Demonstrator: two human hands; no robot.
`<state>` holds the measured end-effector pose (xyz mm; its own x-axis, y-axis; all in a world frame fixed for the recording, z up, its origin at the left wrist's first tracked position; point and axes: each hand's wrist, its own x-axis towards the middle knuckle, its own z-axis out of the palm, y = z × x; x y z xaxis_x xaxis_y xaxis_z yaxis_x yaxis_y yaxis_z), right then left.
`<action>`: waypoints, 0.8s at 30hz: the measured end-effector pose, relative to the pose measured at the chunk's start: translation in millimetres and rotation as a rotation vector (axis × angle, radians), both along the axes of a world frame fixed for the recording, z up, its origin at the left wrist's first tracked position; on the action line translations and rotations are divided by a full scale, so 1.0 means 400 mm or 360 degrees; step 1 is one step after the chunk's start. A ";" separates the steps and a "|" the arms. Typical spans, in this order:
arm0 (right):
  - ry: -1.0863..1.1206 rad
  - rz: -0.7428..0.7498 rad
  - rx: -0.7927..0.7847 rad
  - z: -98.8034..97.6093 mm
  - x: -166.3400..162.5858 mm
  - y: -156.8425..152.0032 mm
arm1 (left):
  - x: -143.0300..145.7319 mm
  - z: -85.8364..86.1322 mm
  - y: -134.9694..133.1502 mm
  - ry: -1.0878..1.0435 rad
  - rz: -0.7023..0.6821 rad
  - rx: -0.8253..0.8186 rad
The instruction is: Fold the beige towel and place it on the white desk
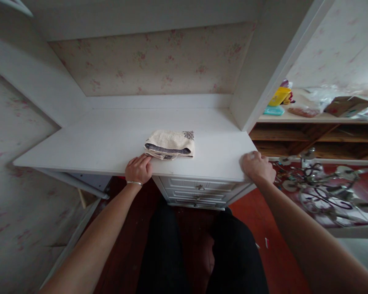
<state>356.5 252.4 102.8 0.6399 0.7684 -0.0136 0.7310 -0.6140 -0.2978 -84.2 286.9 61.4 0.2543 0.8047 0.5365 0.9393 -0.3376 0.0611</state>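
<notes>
Folded towel (170,144) is lying on the white worktop (110,139); left hand (138,168) is touching its near-left corner, fingers flat, holding nothing. Right hand (257,166) is resting curled on the worktop's near-right edge, gripping nothing.

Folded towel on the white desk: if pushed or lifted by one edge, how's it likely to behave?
The folded towel looks soft and layered, so it would probably sag and unfold if lifted by one edge. On the smooth white desk it likely slides easily when the left hand, touching its near corner, pushes it, perhaps bunching. It seems light; no risk of rolling or tipping.
</notes>
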 end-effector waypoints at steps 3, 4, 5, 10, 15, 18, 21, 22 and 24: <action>-0.0004 -0.0005 -0.0010 -0.001 0.001 0.001 | -0.001 -0.003 0.001 0.0008 0.0012 0.0020; -0.0007 -0.0002 -0.0013 -0.001 0.002 0.001 | -0.002 -0.004 0.001 0.0011 0.0014 0.0030; -0.0010 0.0003 -0.0016 -0.002 0.002 0.001 | -0.002 -0.006 0.002 0.0015 0.0013 0.0037; -0.0009 0.0002 -0.0024 -0.002 0.004 0.001 | -0.002 -0.010 0.002 0.0007 0.0017 0.0043; -0.0003 -0.0001 -0.0003 -0.005 0.005 0.002 | -0.001 -0.007 0.002 0.0006 0.0011 0.0034; -0.0012 0.0004 0.0007 -0.008 0.006 0.002 | 0.000 -0.004 0.002 0.0032 0.0017 0.0042; -0.0008 0.0018 0.0002 -0.009 0.008 0.002 | 0.001 -0.003 0.002 0.0049 0.0022 0.0046; -0.0003 0.0021 0.0000 -0.009 0.009 0.002 | 0.002 -0.003 0.002 0.0051 0.0019 0.0047; 0.0006 0.0026 0.0002 -0.008 0.010 0.001 | 0.002 -0.004 0.002 0.0053 0.0016 0.0060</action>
<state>360.4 253.0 99.7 0.6271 0.7788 -0.0149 0.7399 -0.6016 -0.3012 -83.5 287.8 59.7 0.2643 0.7866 0.5580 0.9440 -0.3295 0.0174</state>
